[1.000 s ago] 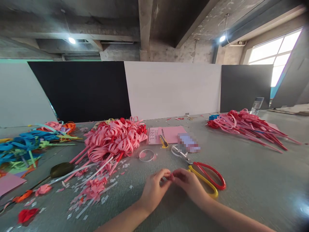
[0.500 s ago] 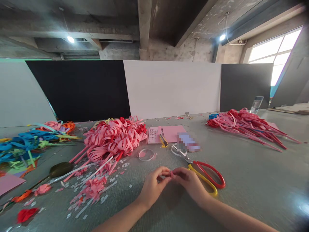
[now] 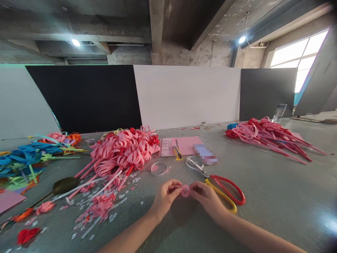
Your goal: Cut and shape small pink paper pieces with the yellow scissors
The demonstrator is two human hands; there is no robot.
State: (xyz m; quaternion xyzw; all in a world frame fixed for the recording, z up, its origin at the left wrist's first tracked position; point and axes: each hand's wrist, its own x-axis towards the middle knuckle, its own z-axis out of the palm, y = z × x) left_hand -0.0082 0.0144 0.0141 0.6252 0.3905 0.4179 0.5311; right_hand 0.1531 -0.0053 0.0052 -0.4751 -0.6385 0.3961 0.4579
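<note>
A small pink paper ring (image 3: 185, 190) is held above the table between my two hands. My left hand (image 3: 166, 196) pinches its left side with thumb and fingers. On the opposite side, my right hand (image 3: 207, 198) pinches the ring between thumb and fingertips. Just beyond my right hand lie large scissors (image 3: 241, 202) with one red and one yellow handle. A clear round roll, probably tape (image 3: 159, 174), rests ahead of my left hand.
Pink paper-strip bundles (image 3: 123, 151) are heaped at left, with scraps (image 3: 101, 207) before them. More bundles (image 3: 265, 137) lie at right. A yellow cutter knife (image 3: 178, 154), pink sheets (image 3: 188, 143) and a pixelated object (image 3: 205, 154) lie ahead. Blue strips (image 3: 28, 154) are far left.
The pink paper between my fingertips, mostly hidden and bunched before, now shows as an open ring. My hands have moved slightly apart and both keep their pinch.
</note>
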